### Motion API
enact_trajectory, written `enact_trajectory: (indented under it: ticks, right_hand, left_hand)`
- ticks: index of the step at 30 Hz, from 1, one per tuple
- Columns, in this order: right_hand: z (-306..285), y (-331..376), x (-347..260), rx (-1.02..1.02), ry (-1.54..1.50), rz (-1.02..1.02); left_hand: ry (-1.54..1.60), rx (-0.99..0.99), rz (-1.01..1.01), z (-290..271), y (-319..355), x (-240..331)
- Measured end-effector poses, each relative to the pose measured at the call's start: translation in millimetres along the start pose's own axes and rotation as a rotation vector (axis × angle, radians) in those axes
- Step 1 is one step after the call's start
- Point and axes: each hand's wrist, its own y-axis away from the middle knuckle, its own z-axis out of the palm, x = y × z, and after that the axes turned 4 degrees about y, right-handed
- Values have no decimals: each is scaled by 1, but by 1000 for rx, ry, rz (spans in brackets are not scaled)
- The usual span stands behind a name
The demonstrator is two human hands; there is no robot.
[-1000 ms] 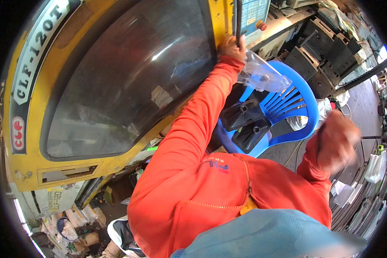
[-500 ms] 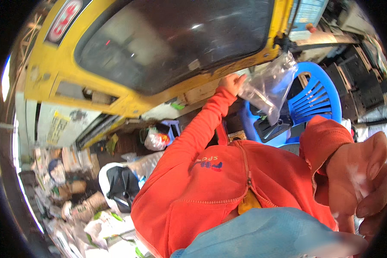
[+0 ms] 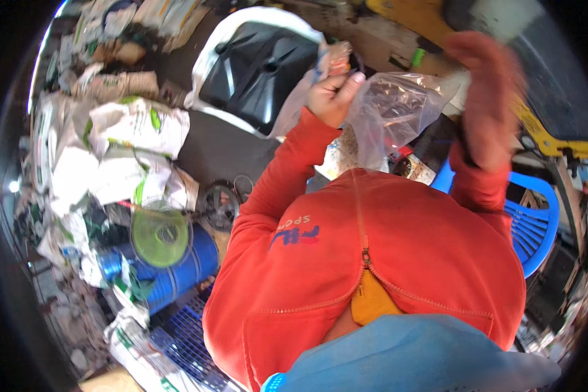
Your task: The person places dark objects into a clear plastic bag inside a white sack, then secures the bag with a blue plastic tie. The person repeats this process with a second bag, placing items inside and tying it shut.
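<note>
My left hand (image 3: 336, 98) is closed on the top of a clear plastic bag (image 3: 398, 108), with the thumb pressed over the gathered film. The bag hangs spread out to the right of that hand, in front of my red jacket (image 3: 307, 215). To the right of the bag, my right hand (image 3: 487, 98) is raised and apart from it. Motion smears its fingers, so their pose is unclear. Just beyond my left hand lies a small bundle with red and orange colours (image 3: 340, 57), too blurred to name.
A black-topped, white-rimmed object (image 3: 261, 75) stands ahead on the left. White sacks (image 3: 137, 134), a green fan (image 3: 160, 235) and a blue drum (image 3: 186, 268) crowd the left side. On the right are a blue plastic chair (image 3: 536, 225) and a yellow-framed panel (image 3: 549, 134).
My view has swung left and down, away from the yellow-framed window. My left hand still grips the bag, now closer to my chest. My right hand has moved from low right up near the bag.
</note>
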Motion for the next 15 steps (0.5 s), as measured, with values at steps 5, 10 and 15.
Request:
enact_trajectory:
  ticks: [5,10,15]
  right_hand:
    - [138,47,58,-263,135,227]
    - [155,38,79,-622,396,545]
    - [172,3,89,-372,245,122]
  left_hand:
    - [92,136,83,-111,28,58]
    - [26,10,87,-185,20,98]
    - [120,-138,268,-204,-3,120]
